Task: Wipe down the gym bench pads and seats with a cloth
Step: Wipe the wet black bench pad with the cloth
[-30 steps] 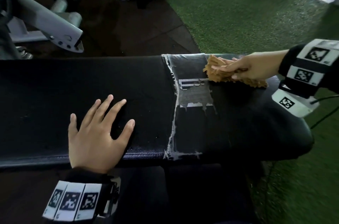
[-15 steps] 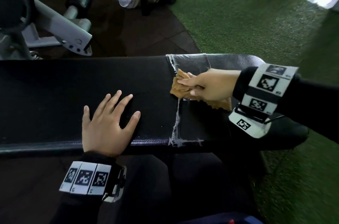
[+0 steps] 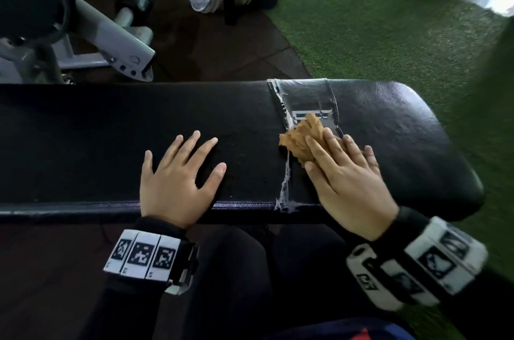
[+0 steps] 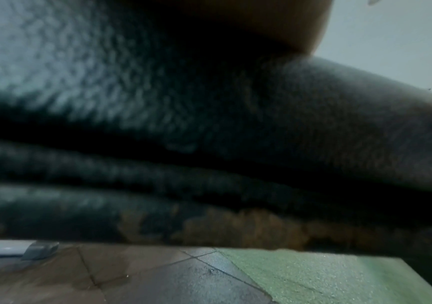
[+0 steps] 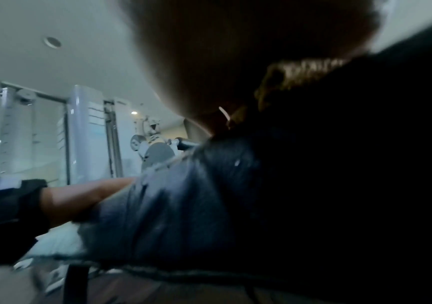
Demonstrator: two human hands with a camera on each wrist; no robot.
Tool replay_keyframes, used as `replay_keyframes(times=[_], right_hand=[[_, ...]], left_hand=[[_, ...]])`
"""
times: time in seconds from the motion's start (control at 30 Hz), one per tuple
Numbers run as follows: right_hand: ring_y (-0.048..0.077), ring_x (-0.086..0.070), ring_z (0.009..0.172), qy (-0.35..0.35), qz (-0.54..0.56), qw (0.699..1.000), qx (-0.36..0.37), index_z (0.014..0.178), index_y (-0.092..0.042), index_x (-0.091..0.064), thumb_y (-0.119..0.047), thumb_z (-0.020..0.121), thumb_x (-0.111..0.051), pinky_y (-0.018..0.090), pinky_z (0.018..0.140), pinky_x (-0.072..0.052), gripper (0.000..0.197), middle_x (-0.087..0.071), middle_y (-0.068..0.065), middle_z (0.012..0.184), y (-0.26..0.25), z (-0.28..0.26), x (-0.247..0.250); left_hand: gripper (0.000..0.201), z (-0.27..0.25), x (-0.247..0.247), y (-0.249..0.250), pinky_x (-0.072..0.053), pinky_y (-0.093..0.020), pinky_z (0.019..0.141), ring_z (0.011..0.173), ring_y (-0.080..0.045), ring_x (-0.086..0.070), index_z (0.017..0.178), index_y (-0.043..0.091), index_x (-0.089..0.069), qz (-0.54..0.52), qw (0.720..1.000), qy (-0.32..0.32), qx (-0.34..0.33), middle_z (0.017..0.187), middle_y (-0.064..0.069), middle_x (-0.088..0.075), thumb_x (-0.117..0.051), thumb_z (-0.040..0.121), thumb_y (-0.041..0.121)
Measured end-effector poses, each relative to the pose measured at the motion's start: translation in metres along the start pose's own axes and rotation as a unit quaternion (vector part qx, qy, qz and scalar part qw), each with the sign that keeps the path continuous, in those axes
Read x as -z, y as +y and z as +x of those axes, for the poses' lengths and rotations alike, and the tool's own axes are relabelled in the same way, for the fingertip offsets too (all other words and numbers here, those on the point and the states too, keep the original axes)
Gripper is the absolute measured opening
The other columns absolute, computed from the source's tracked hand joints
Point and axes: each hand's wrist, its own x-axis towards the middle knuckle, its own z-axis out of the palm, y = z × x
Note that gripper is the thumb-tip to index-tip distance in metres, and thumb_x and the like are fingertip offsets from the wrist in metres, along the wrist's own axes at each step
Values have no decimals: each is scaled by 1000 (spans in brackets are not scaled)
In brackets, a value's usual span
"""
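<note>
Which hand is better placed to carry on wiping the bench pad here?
Right. The right hand presses the cloth flat against the bench pad, while the left hand lies spread on the pad without a cloth.

Tan cloth [image 3: 301, 140] on black bench pad [image 3: 111, 131].

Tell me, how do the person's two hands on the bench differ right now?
The left hand lies bare on the black bench pad, fingers spread; the right hand presses a tan cloth under straight fingers. The left rests on intact vinyl; the right sits beside the torn, taped seam. Both lie palm down, flat, wearing marker wristbands.
</note>
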Motion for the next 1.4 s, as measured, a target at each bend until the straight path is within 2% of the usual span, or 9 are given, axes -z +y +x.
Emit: replay_keyframes(times=[0.13, 0.3, 0.5, 0.67, 0.83, 0.93, 1.07, 1.2, 1.4], right_hand=[[21, -3, 145, 51, 9, 999, -4, 145, -44, -14, -49, 96, -20, 45, 116, 6, 50, -6, -6, 158, -37, 29, -16], [24, -15, 144, 34, 0, 987, 156, 143, -41, -28, -43, 97, -26, 47, 117, -2, 46, -21, -5, 155, -87, 18, -30], [16, -24, 142, 53, -33, 973, 224, 142, -42, -32, -35, 98, -31, 44, 115, -20, 45, -28, -12, 152, -43, -34, -31], [19, -31, 139, 100, -44, 984, 141, 139, -36, -42, -34, 95, -33, 47, 111, -29, 44, -35, -9, 149, 6, -47, -13], [16, -17, 144, 92, 17, 995, -33, 141, -43, -32, -35, 99, -34, 46, 117, -1, 43, -25, -14, 153, 18, -5, -3], [15, -10, 145, 77, 27, 996, -47, 141, -47, -26, -36, 97, -33, 45, 117, 5, 47, -17, -15, 155, -8, 26, -10], [19, -15, 144, 62, 52, 995, 66, 139, -43, -35, -30, 94, -37, 44, 115, 5, 46, -23, -10, 154, -68, 29, -23], [20, -30, 139, 55, 43, 977, 202, 133, -42, -46, -28, 90, -38, 47, 117, -13, 46, -37, -13, 147, -84, -14, -32], [14, -26, 140, 54, 25, 978, 198, 136, -45, -42, -28, 91, -39, 46, 114, -24, 47, -32, -17, 148, -25, -49, -14]], left_hand=[[49, -1, -1, -7, 0, -48, 117, 144, -2, -7, 140, 54, -26, -8, 1000, 7, 20, 155, 20, -19, -24, 92, 61], [44, -7, -1, -21, -3, -47, 117, 144, -8, -15, 139, 47, -37, -35, 996, 56, 60, 152, 16, -29, -26, 97, 45], [50, -9, -3, -19, -2, -47, 117, 144, -8, -16, 139, 47, -37, -29, 995, 62, 68, 152, 15, -30, -21, 91, 48], [51, -10, -7, -19, -2, -45, 117, 144, -8, -16, 139, 47, -36, -20, 995, 73, 67, 152, 16, -30, -20, 90, 50], [51, -11, -8, -18, -3, -46, 117, 144, -9, -17, 140, 45, -36, -15, 995, 77, 65, 152, 14, -30, -20, 91, 49], [51, -11, -7, -16, -3, -46, 117, 144, -10, -17, 140, 45, -37, -17, 994, 78, 67, 152, 14, -31, -21, 91, 46], [51, -11, -7, -16, -4, -46, 116, 144, -10, -19, 139, 45, -39, -18, 994, 83, 69, 151, 14, -32, -22, 91, 43], [50, -12, -6, -18, -6, -47, 116, 143, -11, -21, 139, 43, -40, -16, 994, 87, 62, 151, 13, -33, -23, 92, 43], [48, -11, -10, -18, -5, -45, 117, 143, -10, -22, 137, 44, -42, -29, 991, 107, 68, 149, 14, -35, -26, 92, 41]])
